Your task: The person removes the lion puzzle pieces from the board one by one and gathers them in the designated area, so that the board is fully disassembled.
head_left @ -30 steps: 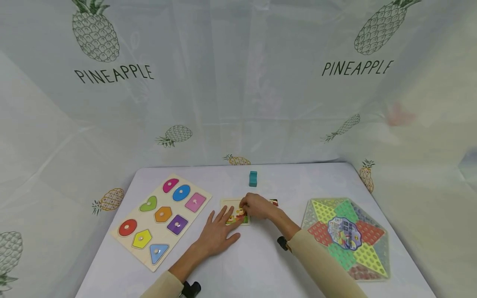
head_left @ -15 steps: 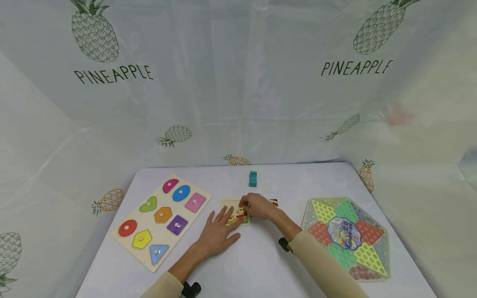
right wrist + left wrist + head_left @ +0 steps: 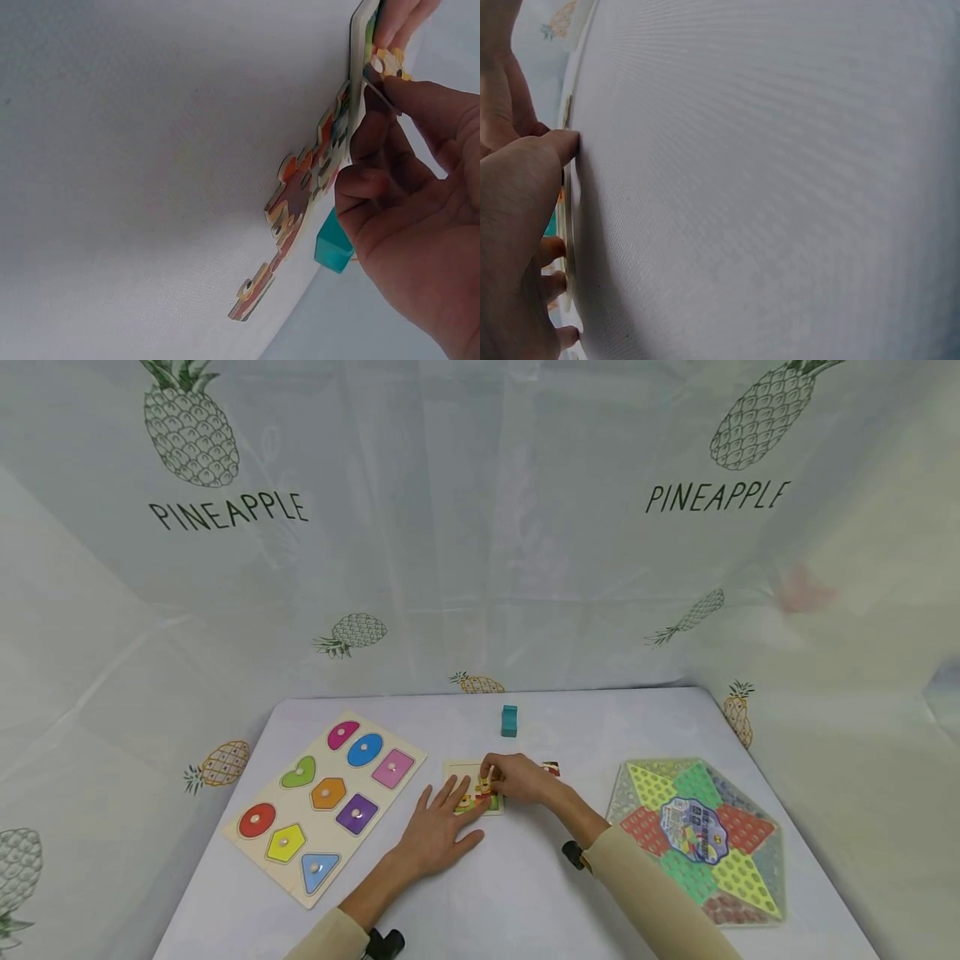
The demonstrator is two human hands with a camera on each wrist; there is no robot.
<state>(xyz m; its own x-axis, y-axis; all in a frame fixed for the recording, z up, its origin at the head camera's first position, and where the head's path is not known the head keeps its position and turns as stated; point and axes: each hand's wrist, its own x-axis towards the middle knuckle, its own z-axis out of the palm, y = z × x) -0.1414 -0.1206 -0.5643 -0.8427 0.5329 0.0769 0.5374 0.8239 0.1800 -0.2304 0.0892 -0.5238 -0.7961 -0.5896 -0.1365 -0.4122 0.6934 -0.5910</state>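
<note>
A small jigsaw board (image 3: pixel 459 768) with a colourful picture lies mid-table in the head view. My left hand (image 3: pixel 437 841) rests with spread, straight fingers on its lower left edge. At its upper right, my right hand (image 3: pixel 519 779) pinches a yellow-and-white jigsaw piece (image 3: pixel 391 63) between thumb and finger. That piece is tilted over the board in the right wrist view, partly covered by the thumb. Several loose jigsaw pieces (image 3: pixel 289 202) lie beside the board, mostly hidden behind the right hand in the head view. The left wrist view shows the left fingers on the board's edge.
A wooden shape puzzle (image 3: pixel 315 814) with coloured knobbed pieces lies on the left. On the right is a hexagonal Chinese checkers board (image 3: pixel 693 831). A teal block (image 3: pixel 509 721) stands near the table's back edge, before a pineapple-print curtain (image 3: pixel 480 527).
The right hand shifts very slightly toward the left and down at the board, keeping its pinch. The left hand stays where it was.
</note>
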